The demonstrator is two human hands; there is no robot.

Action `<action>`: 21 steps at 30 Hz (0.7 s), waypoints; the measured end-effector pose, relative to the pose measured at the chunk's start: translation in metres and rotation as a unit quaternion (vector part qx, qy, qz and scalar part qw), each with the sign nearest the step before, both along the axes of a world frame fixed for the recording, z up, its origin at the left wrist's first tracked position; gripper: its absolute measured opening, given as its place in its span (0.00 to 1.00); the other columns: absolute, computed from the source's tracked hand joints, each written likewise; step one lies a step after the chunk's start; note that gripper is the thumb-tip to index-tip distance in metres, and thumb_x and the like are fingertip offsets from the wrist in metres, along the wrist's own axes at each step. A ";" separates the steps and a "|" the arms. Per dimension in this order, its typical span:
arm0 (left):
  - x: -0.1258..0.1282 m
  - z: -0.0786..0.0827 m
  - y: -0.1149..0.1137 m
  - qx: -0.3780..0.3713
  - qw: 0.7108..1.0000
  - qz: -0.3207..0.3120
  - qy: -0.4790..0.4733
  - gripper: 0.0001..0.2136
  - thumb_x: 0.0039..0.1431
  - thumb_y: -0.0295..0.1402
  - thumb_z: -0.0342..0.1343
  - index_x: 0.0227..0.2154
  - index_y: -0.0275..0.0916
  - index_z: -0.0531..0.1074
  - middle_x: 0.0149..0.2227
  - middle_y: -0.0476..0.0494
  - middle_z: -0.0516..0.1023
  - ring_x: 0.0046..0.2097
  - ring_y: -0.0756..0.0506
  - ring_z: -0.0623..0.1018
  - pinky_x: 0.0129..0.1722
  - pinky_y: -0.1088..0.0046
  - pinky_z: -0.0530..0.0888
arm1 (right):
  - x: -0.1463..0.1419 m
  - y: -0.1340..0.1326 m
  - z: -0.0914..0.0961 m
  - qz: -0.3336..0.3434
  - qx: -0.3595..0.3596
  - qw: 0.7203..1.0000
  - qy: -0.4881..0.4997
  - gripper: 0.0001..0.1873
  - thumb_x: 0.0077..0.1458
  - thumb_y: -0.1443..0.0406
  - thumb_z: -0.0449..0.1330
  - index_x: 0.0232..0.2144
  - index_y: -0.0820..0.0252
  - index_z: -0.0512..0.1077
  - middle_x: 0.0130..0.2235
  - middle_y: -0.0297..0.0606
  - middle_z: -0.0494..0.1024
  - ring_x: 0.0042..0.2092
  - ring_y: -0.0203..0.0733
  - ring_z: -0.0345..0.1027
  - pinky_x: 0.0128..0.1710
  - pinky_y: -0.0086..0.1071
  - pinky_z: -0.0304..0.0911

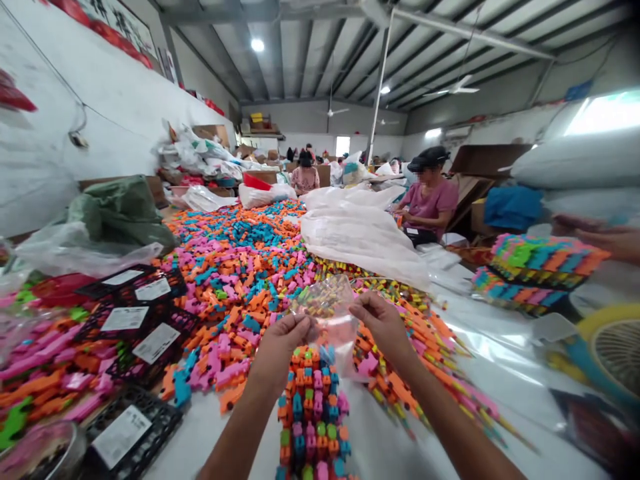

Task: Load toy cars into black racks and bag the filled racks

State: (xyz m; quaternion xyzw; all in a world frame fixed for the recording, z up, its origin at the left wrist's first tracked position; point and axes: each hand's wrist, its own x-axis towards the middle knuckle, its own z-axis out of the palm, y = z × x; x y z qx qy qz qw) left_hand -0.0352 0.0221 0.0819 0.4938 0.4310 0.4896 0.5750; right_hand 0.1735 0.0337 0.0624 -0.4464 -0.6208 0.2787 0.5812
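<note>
A clear plastic bag [340, 333] is stretched between my two hands above the table. My left hand [284, 343] pinches its left edge between thumb and fingers. On the other side, my right hand [384, 327] grips the bag's upper right edge with closed fingertips. Directly below stands a block of small orange, blue, pink and green plastic pieces [313, 413], packed in tight rows. Behind the bag, loose pieces [235, 320] of the same colours lie in a wide heap. Striped yellow pencils [400, 407], some with orange pieces on them, spread beside my right forearm.
Black trays with white labels [133, 427] lie at the left, near a clear tub [65, 450]. A white sack [360, 233] covers the table's far right. Packed sets [540, 267] sit at right, near another person's hand [615, 237] and a fan [617, 347]. Co-workers sit beyond.
</note>
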 end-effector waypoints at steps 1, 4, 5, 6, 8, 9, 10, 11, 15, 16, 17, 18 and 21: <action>0.002 -0.002 0.003 0.010 1.000 0.006 -0.005 0.15 0.43 0.45 0.64 0.24 0.36 0.74 0.24 0.50 0.75 0.30 0.51 0.72 0.38 0.72 0.69 | 0.001 0.000 -0.002 -0.017 -0.007 1.000 -0.011 0.12 0.55 0.57 0.59 0.27 0.59 0.67 0.28 0.31 0.66 0.30 0.36 0.59 0.32 0.30 0.57; 0.012 -0.008 0.008 0.031 0.999 0.038 0.001 0.15 0.42 0.43 0.65 0.19 0.36 0.68 0.19 0.54 0.68 0.26 0.53 0.66 0.31 0.75 0.65 | -0.003 -0.009 0.002 -0.073 -0.010 0.996 -0.059 0.14 0.54 0.56 0.60 0.37 0.59 0.67 0.33 0.34 0.68 0.33 0.38 0.61 0.34 0.32 0.59; 0.017 -0.008 0.009 0.035 0.998 0.047 0.003 0.16 0.41 0.43 0.65 0.19 0.37 0.67 0.18 0.55 0.67 0.25 0.54 0.65 0.29 0.76 0.64 | -0.007 -0.014 0.006 -0.064 -0.013 0.995 -0.076 0.16 0.53 0.56 0.60 0.40 0.58 0.67 0.34 0.35 0.69 0.33 0.38 0.61 0.34 0.31 0.60; 0.022 -0.007 0.009 0.041 0.998 0.048 0.006 0.16 0.41 0.42 0.66 0.19 0.37 0.66 0.18 0.56 0.66 0.24 0.54 0.64 0.28 0.76 0.63 | -0.012 -0.018 0.010 -0.034 -0.018 0.995 -0.092 0.17 0.53 0.56 0.62 0.41 0.58 0.66 0.34 0.34 0.69 0.33 0.37 0.62 0.34 0.31 0.60; 0.032 -0.002 0.010 0.051 0.999 0.015 0.008 0.17 0.40 0.42 0.66 0.19 0.38 0.65 0.19 0.56 0.66 0.25 0.54 0.65 0.27 0.76 0.63 | -0.021 -0.024 0.018 0.053 -0.028 0.992 -0.111 0.17 0.50 0.56 0.64 0.40 0.57 0.66 0.34 0.33 0.70 0.33 0.37 0.63 0.33 0.30 0.61; 0.035 0.002 0.012 0.055 0.998 -0.015 0.008 0.17 0.39 0.42 0.67 0.20 0.38 0.65 0.20 0.56 0.67 0.25 0.53 0.66 0.27 0.76 0.63 | -0.023 -0.024 0.021 0.090 -0.031 0.989 -0.110 0.16 0.50 0.57 0.64 0.37 0.57 0.67 0.34 0.33 0.71 0.33 0.36 0.63 0.33 0.29 0.61; 0.037 0.006 0.014 0.058 0.997 -0.049 0.010 0.17 0.39 0.42 0.66 0.20 0.38 0.65 0.20 0.55 0.67 0.25 0.53 0.67 0.26 0.76 0.64 | -0.024 -0.022 0.022 0.112 -0.035 0.988 -0.101 0.14 0.50 0.57 0.64 0.34 0.58 0.68 0.32 0.32 0.71 0.33 0.36 0.63 0.33 0.29 0.60; 0.036 0.011 0.017 0.064 0.995 -0.077 0.020 0.16 0.39 0.42 0.66 0.21 0.39 0.65 0.20 0.56 0.67 0.24 0.52 0.67 0.26 0.76 0.64 | -0.022 -0.019 0.022 0.121 -0.040 0.988 -0.087 0.12 0.51 0.57 0.63 0.30 0.59 0.68 0.30 0.31 0.71 0.32 0.36 0.63 0.32 0.29 0.60; 0.020 0.024 0.037 0.147 0.981 -0.014 0.125 0.13 0.37 0.35 0.66 0.17 0.39 0.65 0.18 0.57 0.63 0.23 0.54 0.62 0.23 0.78 0.58 | 0.000 0.002 0.017 0.049 -0.056 0.997 0.005 0.12 0.52 0.58 0.61 0.24 0.59 0.67 0.24 0.29 0.68 0.28 0.34 0.62 0.29 0.29 0.59; 0.016 0.024 0.043 0.162 0.977 0.021 0.135 0.13 0.36 0.33 0.66 0.17 0.39 0.65 0.18 0.57 0.63 0.23 0.54 0.61 0.22 0.79 0.57 | 0.004 0.007 0.017 0.018 -0.047 0.998 0.035 0.11 0.51 0.58 0.61 0.26 0.59 0.66 0.25 0.29 0.68 0.28 0.35 0.63 0.30 0.29 0.60; 0.015 0.022 0.049 0.166 0.976 0.046 0.134 0.12 0.37 0.33 0.65 0.17 0.39 0.64 0.18 0.57 0.62 0.23 0.54 0.60 0.23 0.79 0.58 | 0.006 0.011 0.017 -0.011 -0.039 0.997 0.065 0.11 0.52 0.59 0.60 0.27 0.58 0.65 0.25 0.29 0.68 0.28 0.35 0.64 0.29 0.29 0.60; 0.015 0.020 0.054 0.161 0.978 0.058 0.121 0.11 0.38 0.34 0.63 0.18 0.39 0.65 0.19 0.57 0.63 0.23 0.54 0.62 0.24 0.79 0.60 | 0.005 0.014 0.018 -0.038 -0.030 0.994 0.095 0.10 0.53 0.59 0.59 0.29 0.57 0.63 0.25 0.28 0.68 0.27 0.35 0.64 0.28 0.29 0.60; 0.026 0.009 0.063 0.122 0.989 0.047 0.074 0.13 0.43 0.42 0.59 0.23 0.40 0.63 0.21 0.54 0.68 0.25 0.51 0.70 0.27 0.74 0.69 | -0.012 0.019 0.018 -0.105 -0.006 0.986 0.131 0.07 0.59 0.59 0.50 0.37 0.55 0.60 0.25 0.27 0.65 0.23 0.34 0.60 0.24 0.27 0.58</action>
